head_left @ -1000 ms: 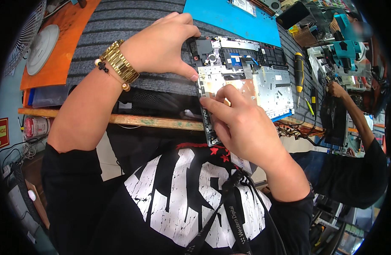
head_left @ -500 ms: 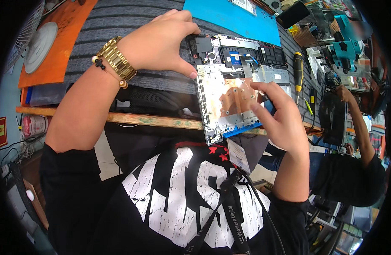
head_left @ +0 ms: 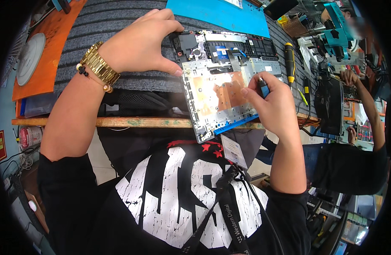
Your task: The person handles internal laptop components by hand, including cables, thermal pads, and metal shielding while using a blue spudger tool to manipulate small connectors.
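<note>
An open laptop chassis [head_left: 229, 97] with silver plate, copper patch, black plastic and blue strips lies tilted at the bench edge. My left hand [head_left: 146, 44] grips its left side, fingertips at the upper corner and thumb on the edge. My right hand [head_left: 272, 104] is curled over the plate's right part, closed on a small dark, bluish item I cannot make out. A yellow-black screwdriver [head_left: 289, 61] lies right of the chassis, near a slim yellow-green tool [head_left: 302, 97].
An orange mat [head_left: 51, 72] with a round pale disc [head_left: 30, 59] is at left, a blue mat [head_left: 216, 17] behind. At right are a teal machine [head_left: 334, 34] and a co-worker [head_left: 352, 165] handling black equipment [head_left: 327, 106]. The bench's wooden edge [head_left: 140, 122] runs before me.
My right hand has left the chassis's left edge, moved rightward and curled. My left hand and the chassis have shifted slightly leftward in view. The co-worker's hand has risen.
</note>
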Action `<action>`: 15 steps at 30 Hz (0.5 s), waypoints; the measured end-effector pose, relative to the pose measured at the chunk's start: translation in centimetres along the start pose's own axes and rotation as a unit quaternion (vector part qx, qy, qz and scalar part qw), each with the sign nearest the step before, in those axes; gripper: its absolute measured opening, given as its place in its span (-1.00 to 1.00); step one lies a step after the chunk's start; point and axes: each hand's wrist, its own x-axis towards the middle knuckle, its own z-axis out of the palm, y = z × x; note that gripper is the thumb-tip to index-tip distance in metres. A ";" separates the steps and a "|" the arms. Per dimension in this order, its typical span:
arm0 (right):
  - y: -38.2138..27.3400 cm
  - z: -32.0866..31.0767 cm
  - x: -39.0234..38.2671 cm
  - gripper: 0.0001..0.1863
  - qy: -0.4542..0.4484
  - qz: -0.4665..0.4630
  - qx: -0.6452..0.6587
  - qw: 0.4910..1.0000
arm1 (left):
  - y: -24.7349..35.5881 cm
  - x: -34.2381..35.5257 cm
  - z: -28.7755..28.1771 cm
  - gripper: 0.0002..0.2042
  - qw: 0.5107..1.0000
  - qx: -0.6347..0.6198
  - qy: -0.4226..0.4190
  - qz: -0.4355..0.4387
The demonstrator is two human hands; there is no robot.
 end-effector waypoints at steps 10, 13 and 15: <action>-2.1 1.5 -3.7 -0.55 -0.122 -0.198 0.056 0.971 | -0.4 -0.2 -0.3 0.07 1.000 0.004 -0.008 0.013; -3.4 2.5 -4.1 -0.52 -0.132 -0.226 -0.007 0.965 | -0.3 -0.2 0.0 0.07 1.000 0.008 -0.004 0.011; -4.1 3.1 -4.3 -0.51 -0.105 -0.240 -0.022 0.965 | -0.3 -0.2 0.0 0.07 1.000 0.013 -0.003 0.011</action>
